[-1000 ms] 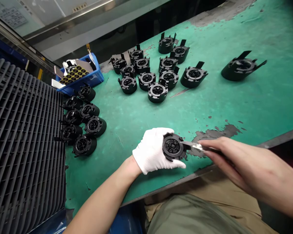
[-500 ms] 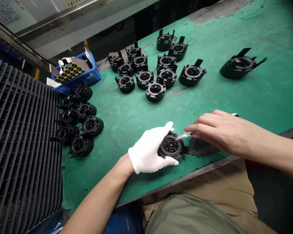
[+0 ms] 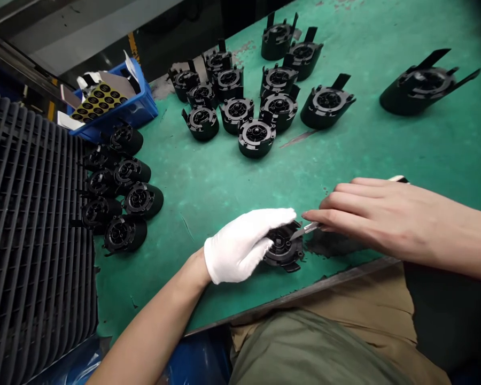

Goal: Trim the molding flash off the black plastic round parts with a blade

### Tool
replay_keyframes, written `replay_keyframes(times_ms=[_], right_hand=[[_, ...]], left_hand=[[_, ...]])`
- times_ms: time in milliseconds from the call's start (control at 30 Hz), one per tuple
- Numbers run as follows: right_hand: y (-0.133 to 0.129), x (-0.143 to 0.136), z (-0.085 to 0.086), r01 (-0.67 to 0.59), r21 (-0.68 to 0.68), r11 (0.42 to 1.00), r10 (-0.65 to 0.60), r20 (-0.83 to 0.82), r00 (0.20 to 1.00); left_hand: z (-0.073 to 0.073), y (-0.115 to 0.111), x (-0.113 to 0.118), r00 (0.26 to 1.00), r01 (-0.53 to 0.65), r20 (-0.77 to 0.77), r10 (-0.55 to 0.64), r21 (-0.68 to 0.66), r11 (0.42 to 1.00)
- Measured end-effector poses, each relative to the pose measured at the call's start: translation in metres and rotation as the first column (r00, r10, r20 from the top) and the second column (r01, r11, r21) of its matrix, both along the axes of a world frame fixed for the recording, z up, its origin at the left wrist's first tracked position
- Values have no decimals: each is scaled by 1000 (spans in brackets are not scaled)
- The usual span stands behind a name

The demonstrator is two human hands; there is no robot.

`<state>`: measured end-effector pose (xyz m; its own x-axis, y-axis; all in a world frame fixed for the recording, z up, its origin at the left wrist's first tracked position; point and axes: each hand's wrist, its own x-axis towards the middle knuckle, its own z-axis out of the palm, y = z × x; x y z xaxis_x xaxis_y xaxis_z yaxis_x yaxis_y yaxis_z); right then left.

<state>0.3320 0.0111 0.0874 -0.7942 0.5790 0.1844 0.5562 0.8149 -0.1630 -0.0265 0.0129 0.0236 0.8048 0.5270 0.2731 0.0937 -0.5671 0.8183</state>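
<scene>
A round black plastic housing [image 3: 281, 245] lies near the front edge of the green table, its ringed face turned up. My left hand [image 3: 242, 246], in a white glove, grips the housing from its left side, thumb and fingers resting over the rim. My bare right hand [image 3: 369, 214] is closed around a craft knife [image 3: 310, 228]. The knife's thin blade reaches over the right part of the housing's face; whether it touches cannot be made out. Behind the right hand the light end of the knife's handle sticks out.
Several similar black housings [image 3: 256, 136] stand at the back middle, with one [image 3: 420, 88] apart at the right. More housings [image 3: 124, 232] line the left side by a dark ribbed rack [image 3: 28, 224]. A blue bin [image 3: 144, 104] holds a sheet of round black-and-yellow stickers [image 3: 100, 101].
The housing has been turned in my left hand, whose fingers have shifted across its top. The knife stays at its right side. The whole view has moved slightly.
</scene>
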Motion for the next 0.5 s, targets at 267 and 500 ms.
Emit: replay_keyframes(times_ms=[267,500], right_hand=[[0,1,-19,-23,-194,981,15,-42,999],[-25,8,-46,50,-68,996,-54,-57,997]], left_hand=[[7,3,-3,999,12,-48,-15,-77,997],[5,4,-2,1000,15,-23,-16,-73,997]])
